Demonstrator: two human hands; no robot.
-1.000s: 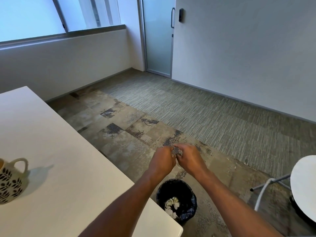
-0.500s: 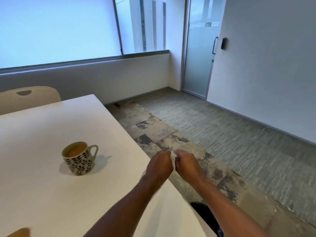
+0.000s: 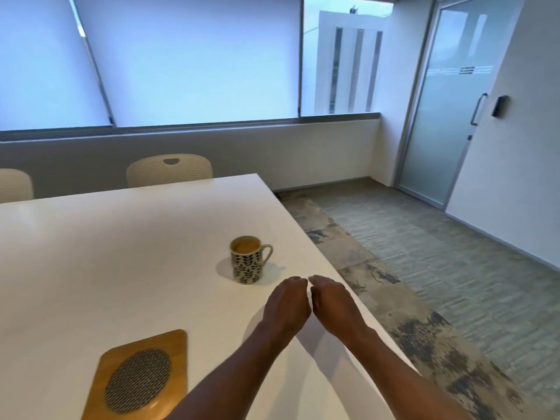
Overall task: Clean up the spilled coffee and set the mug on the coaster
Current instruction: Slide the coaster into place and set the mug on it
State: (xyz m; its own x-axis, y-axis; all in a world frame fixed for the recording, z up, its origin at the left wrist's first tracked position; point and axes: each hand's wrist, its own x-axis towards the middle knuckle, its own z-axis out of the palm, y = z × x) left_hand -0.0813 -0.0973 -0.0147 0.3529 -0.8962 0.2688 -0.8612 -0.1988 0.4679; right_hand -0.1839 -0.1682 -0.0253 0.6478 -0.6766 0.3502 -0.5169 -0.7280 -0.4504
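Observation:
A cream mug [image 3: 246,259] with a dark leaf pattern stands upright on the white table [image 3: 106,253], handle to the right, brown coffee inside. A wooden coaster [image 3: 138,378] with a round grey mesh centre lies near the table's front edge, left of my arms and apart from the mug. My left hand [image 3: 286,303] and right hand [image 3: 331,301] hover side by side over the table's right part, just in front and right of the mug. Both have fingers curled under, and nothing shows in either. No spill is visible on the tabletop.
Two cream chairs [image 3: 169,170] stand behind the table's far edge. The table's right edge drops to a patterned carpet floor [image 3: 424,268]. A frosted glass door [image 3: 451,110] is at the far right, windows along the back wall.
My view has swung left and up from the black bin on the floor to the table. The crumpled paper seen between my fingers over the bin is gone. Mug and coaster came into view.

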